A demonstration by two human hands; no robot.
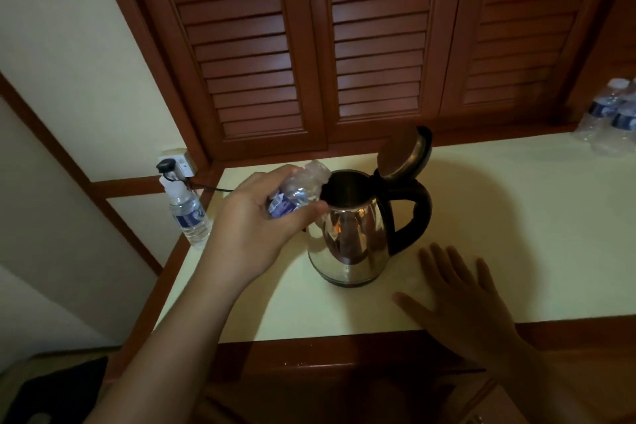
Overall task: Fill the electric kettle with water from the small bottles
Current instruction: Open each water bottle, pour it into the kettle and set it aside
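Two hands in frame. Left hand (pixel 254 220) comes in from the lower left, forearm stretched up toward centre, fingers and thumb wrapped round a small bottle (pixel 297 191) at its blue label. We see that bottle tipped over on a slant, its clear far end right at the left side of the rim of the kettle (pixel 354 237). We can't tell if water is running, since that end is blurred.

Right hand (pixel 461 299) is at lower right, palm down, fingers straight and spread, holding nothing. It lies flat on the counter (pixel 516 217), near the kettle base but not touching it.

Kettle stands upright at centre frame on the counter. It has a shiny steel body and a black handle (pixel 416 213) pointing right. Its lid (pixel 402 155) is flipped up and back on the handle side, so the mouth is open. The inside reads dark, and we can't make out any water level.

One spare bottle (pixel 191 213) stands at the counter's left edge, white cap on, just left of the left wrist. A bottle cluster (pixel 612 117) sits at the far right edge of frame, well apart from the kettle; contents unclear.

A black plug (pixel 165 167) sits in the wall socket at left, and its cord (pixel 213 188) runs toward the kettle and passes behind the left hand. Brown slatted doors (pixel 375 45) fill the top of frame.
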